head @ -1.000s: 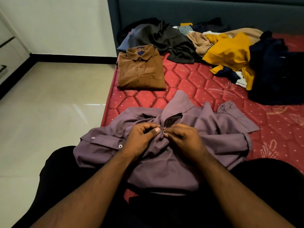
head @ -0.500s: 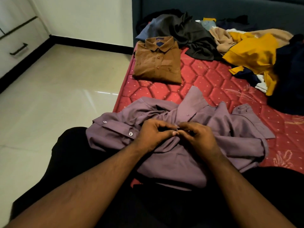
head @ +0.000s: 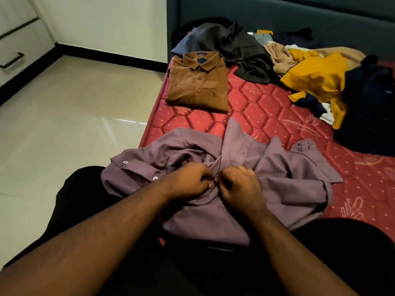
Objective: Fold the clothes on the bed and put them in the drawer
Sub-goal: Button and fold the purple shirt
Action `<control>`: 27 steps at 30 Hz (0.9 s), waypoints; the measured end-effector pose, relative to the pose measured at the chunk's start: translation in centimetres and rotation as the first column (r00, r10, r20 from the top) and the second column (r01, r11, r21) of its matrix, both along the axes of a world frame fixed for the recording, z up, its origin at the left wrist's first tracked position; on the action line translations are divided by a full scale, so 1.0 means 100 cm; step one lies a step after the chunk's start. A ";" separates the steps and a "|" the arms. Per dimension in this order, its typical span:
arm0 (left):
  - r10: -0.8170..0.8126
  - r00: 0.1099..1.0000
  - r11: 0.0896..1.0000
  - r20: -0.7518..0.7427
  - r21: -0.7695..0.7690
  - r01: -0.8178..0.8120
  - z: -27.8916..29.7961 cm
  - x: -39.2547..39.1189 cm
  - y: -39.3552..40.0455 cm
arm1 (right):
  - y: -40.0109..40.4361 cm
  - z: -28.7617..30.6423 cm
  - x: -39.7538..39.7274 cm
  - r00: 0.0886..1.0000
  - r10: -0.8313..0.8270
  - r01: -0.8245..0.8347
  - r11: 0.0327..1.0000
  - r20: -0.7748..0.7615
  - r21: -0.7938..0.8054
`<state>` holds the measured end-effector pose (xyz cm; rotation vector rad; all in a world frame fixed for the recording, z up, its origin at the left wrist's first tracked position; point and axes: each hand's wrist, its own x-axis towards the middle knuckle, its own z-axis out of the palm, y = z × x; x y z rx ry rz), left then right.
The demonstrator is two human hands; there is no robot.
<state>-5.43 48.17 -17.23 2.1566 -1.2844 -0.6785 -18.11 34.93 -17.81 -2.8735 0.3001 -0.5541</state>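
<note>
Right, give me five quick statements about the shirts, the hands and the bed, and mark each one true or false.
1. Both hands, left hand and right hand, pinch the purple shirt at its front. True.
2. The brown shirt lies folded on the red mattress. True.
3. The purple shirt is neatly folded. False: it lies rumpled and spread out.
4. The yellow garment sits on the floor. False: it is in the pile on the mattress.
5. The brown shirt touches the purple one. False: they lie apart.

Mauve shirt (head: 213, 210) with white buttons, red mattress (head: 267, 112) quilted in hexagons with pale dots, folded brown shirt (head: 197, 82) at 12 o'clock, mustard-yellow garment (head: 316, 77) and charcoal cloth (head: 235, 50) at 1 o'clock, teal headboard (head: 277, 16), cream floor tiles (head: 64, 124).
</note>
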 end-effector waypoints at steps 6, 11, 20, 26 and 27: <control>0.208 0.913 0.970 0.350 -0.196 -0.146 -0.010 -0.019 0.014 | 0.005 0.001 0.017 0.996 -0.073 0.078 0.990 -0.050 0.120; 0.272 0.847 0.896 0.457 -0.442 -0.049 -0.012 -0.026 0.017 | 0.010 0.008 0.013 0.986 -0.104 0.124 0.980 -0.129 0.157; 0.069 0.970 0.998 -0.235 0.021 -0.066 0.007 -0.013 0.013 | 0.007 0.004 0.004 0.998 0.039 -0.045 0.990 -0.047 -0.133; 0.124 0.977 0.975 0.175 0.163 -0.153 0.003 -0.007 0.027 | -0.012 0.017 0.001 0.976 -0.014 0.085 0.942 -0.217 0.325; 0.121 0.968 0.975 0.219 0.157 -0.158 0.004 -0.005 0.030 | -0.019 0.021 -0.002 0.975 -0.032 0.124 0.897 -0.218 0.424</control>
